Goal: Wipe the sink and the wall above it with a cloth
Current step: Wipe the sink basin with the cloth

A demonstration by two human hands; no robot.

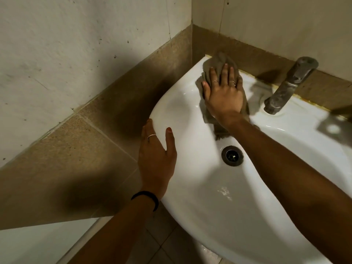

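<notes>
A white ceramic sink (209,197) fills the lower right of a downward view, fixed into the corner of a room. The person's right hand (223,94) lies flat with its fingers spread wide, palm pressed down on a grey-brown cloth (219,60) that is spread over the sink's back left ledge, close to the corner. Part of the cloth trails down from under the wrist into the basin, ending just above the round metal drain (232,155). Thin rings show on two fingers of this hand. The left hand (156,161) rests open on the sink's curved left rim, thumb lying on the inner white surface and fingers draped over the outer edge; it holds nothing. It wears a ring on one finger and a dark band (146,198) around the wrist. To the right of the cloth, a dull, stained metal tap (289,86) rises from the back ledge, its spout angled out over the basin. Behind and to the left of the sink runs a band of brown tiles (106,121), and above that the wall (76,44) is pale, rough and marked with small dark specks. A small wet patch glints on the basin's near slope.
</notes>
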